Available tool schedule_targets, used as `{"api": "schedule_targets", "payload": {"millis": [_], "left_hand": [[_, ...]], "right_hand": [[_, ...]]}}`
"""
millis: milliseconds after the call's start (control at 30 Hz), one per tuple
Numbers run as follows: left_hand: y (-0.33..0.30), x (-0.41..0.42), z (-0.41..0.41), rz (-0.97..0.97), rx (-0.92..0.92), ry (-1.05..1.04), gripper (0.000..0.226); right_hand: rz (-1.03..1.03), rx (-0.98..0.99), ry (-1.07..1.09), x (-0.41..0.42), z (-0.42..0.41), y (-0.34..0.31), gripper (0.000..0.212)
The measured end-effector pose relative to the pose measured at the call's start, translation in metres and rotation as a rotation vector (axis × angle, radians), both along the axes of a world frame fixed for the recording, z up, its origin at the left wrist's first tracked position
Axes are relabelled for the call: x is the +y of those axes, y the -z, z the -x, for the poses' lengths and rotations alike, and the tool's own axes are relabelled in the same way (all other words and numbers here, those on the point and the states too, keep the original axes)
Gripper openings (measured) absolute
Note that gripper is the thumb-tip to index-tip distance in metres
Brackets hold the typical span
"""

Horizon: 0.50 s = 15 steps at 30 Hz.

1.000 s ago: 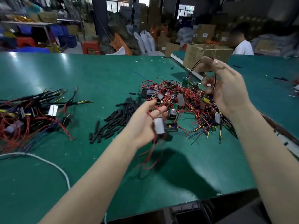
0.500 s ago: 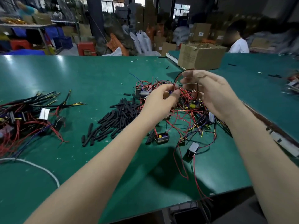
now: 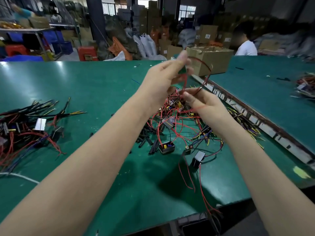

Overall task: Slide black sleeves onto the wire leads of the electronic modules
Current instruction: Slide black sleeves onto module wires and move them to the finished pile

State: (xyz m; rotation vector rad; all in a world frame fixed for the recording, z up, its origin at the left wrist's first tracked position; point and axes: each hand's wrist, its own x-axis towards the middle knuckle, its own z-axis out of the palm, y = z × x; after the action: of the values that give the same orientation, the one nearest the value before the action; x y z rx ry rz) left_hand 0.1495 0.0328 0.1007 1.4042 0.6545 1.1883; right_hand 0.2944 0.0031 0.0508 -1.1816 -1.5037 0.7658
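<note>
We have our left hand (image 3: 163, 79) raised above the green table (image 3: 95, 86), fingers pinched on a small green-edged module whose red leads (image 3: 202, 65) arc out to the right; motion blur hides the detail. Our right hand (image 3: 202, 103) sits lower, thumb and forefinger closed on those same leads, and we cannot tell whether a sleeve is in the pinch. At far left lies a pile of sleeved modules (image 3: 25, 123), seemingly finished. Under our hands a tangle of unsleeved modules (image 3: 184, 126) remains beside the loose black sleeves (image 3: 150, 142), so we judge plenty of work is left.
</note>
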Motion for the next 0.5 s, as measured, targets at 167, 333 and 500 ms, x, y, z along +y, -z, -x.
{"api": "schedule_targets", "payload": {"millis": [167, 333, 500], "left_hand": [[-0.023, 0.002, 0.014, 0.15, -0.198, 0.008, 0.032], [0.007, 0.0, 0.027, 0.314, -0.073, -0.067, 0.031], [0.048, -0.011, 0.024, 0.538, 0.028, 0.072, 0.035]], "right_hand": [[-0.12, 0.169, 0.019, 0.005, 0.002, -0.017, 0.023], [0.005, 0.3, 0.043, 0.005, 0.001, -0.012, 0.03], [0.108, -0.002, -0.05, -0.003, 0.016, 0.006, 0.015]]}}
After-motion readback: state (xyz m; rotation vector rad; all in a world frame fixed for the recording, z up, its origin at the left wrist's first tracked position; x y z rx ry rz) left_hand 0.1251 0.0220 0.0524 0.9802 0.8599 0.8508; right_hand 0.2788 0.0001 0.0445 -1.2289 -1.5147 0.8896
